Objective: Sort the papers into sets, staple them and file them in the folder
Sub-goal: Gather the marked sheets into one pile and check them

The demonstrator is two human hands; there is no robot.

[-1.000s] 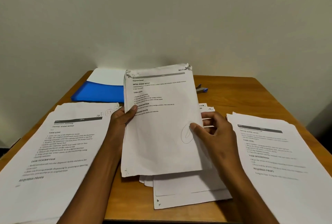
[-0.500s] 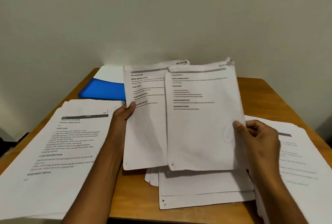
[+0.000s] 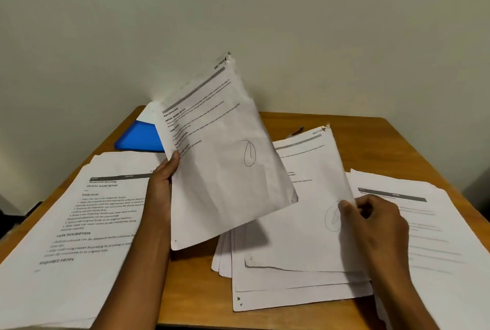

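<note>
A: Holding two sheets at once, we have our left hand (image 3: 161, 192) gripping the raised sheet (image 3: 225, 154) by its left edge, thumb on the printed face, the page tilted up and leaning to the right above the wooden table (image 3: 352, 128). Our right hand (image 3: 376, 223) pinches the second sheet (image 3: 310, 197) at its right edge, close to a pencilled circle, and that page lies low over the middle stack (image 3: 291, 287).

B: How do we judge the paper will handle?

A: Light and limp, we think. The raised sheet bows and looks creased, and its top corner is ragged, so it would probably tear or fold if we tugged it. An edge pinch with the thumb flat seems the safest hold; a corner grip would let it flop.

B: And the rest of the papers?

A: A sorted pile (image 3: 79, 223) lies on the left, another pile (image 3: 429, 237) on the right, both thin white printed pages with grey header bars, loosely squared. The blue folder (image 3: 138, 139) sits at the far left of the table, smooth and stiffer-looking, partly hidden behind the raised sheet. A small dark object (image 3: 297, 131) lies behind the second sheet; we cannot tell whether it is the stapler
</note>
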